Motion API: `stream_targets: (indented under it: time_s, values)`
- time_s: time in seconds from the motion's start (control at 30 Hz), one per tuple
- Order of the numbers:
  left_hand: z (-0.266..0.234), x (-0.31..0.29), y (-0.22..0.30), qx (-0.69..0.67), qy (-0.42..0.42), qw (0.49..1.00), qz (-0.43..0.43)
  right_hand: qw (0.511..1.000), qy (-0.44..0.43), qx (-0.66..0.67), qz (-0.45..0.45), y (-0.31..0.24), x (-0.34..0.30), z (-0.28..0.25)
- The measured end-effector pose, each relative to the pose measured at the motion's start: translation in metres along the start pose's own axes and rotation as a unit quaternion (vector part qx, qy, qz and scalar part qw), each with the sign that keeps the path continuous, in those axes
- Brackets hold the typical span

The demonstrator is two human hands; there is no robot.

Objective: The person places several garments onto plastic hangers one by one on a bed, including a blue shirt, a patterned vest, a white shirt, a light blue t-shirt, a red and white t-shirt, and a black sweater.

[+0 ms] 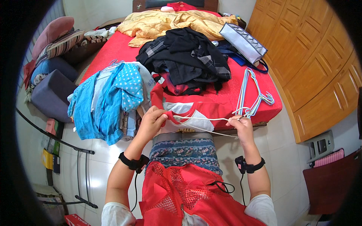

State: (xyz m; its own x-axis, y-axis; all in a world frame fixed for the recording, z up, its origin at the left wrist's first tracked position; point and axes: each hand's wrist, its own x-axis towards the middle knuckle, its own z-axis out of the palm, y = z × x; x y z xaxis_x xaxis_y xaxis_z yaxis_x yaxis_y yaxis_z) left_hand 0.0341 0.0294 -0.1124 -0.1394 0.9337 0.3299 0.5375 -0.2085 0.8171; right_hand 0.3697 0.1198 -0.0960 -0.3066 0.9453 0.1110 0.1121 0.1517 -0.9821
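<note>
A red and light grey shirt (211, 107) lies along the front edge of the bed. My left hand (154, 118) is closed on its red neckline. A thin white clothes hanger (203, 119) stretches between my hands; its left corner is at the shirt's neck opening, beside my left fingers. My right hand (241, 126) pinches the hanger at its other end, near the hook. Just beyond my right hand, several pale hangers (243, 88) lie together on the bed. How far the hanger reaches inside the shirt is hard to see.
Blue and pale clothes (113, 98) hang over the bed's left front corner. Behind the shirt is a heap of dark clothes (184, 56). A grey-white storage box (243, 43) sits at the bed's right. Wooden wardrobe doors (309, 64) flank it. A black metal rack (81, 177) stands at left.
</note>
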Motion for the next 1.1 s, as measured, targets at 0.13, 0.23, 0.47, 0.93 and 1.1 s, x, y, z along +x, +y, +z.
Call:
stream_targets:
  time_s: [0.13,0.23,0.47,0.93,1.1]
  values:
    - [0.000,0.001,0.007,0.015,-0.027,0.999,-0.022,1.000,-0.020,0.007,-0.004,-0.008,0.003,0.011]
    - [-0.008,0.004,0.023,0.250,0.021,0.956,0.152,1.000,-0.023,0.015,-0.009,-0.012,0.007,0.016]
    - [0.004,0.020,0.053,0.290,-0.002,0.925,0.244,0.993,-0.072,-0.020,-0.095,-0.026,0.020,0.038]
    - [0.038,0.050,0.089,0.253,0.029,0.934,0.250,0.988,-0.058,-0.038,-0.135,-0.047,0.023,0.075]
    - [0.020,0.051,0.101,0.245,0.079,0.932,0.257,0.984,-0.017,-0.010,-0.175,-0.052,0.027,0.063]
